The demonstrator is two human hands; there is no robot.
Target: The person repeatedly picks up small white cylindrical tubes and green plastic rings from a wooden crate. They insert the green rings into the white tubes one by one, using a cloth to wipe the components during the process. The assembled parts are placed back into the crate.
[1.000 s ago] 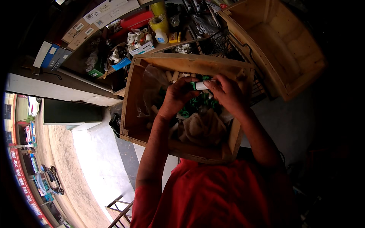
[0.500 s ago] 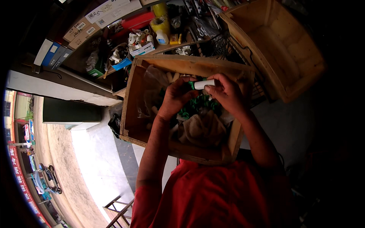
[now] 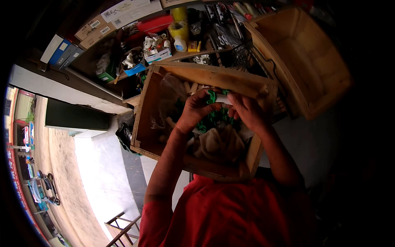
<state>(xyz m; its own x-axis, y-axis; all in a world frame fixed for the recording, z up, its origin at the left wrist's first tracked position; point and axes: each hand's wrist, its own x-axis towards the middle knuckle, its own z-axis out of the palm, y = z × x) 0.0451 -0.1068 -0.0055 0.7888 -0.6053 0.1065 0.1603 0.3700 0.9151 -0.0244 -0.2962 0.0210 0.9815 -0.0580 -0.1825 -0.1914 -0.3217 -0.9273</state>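
Note:
Over an open wooden drawer-like box [image 3: 142, 110], my two hands meet around a short white tube [image 3: 222, 99]. My left hand [image 3: 193, 111] pinches a green plastic piece [image 3: 211, 97] set at the tube's left end; whether it sits inside or around the tube I cannot tell. The fingers of my right hand [image 3: 249, 113] wrap the tube's right end and hide it. Below the hands, more green pieces [image 3: 214, 118] lie in the box beside a crumpled beige cloth [image 3: 220, 144]. Several pale cylinders [image 3: 193, 87] rest near its far wall.
At upper right stands another wooden box [image 3: 304, 61], tilted. A shelf beyond holds white fittings [image 3: 156, 44] in a carton, a yellow tape roll [image 3: 178, 31] and a small white bottle [image 3: 180, 44]. A black bag [image 3: 124, 136] lies left of the near box.
My right hand has slid leftward along the tube and covers more of it. More of the green piece shows at my left fingers. The whole view has shifted slightly.

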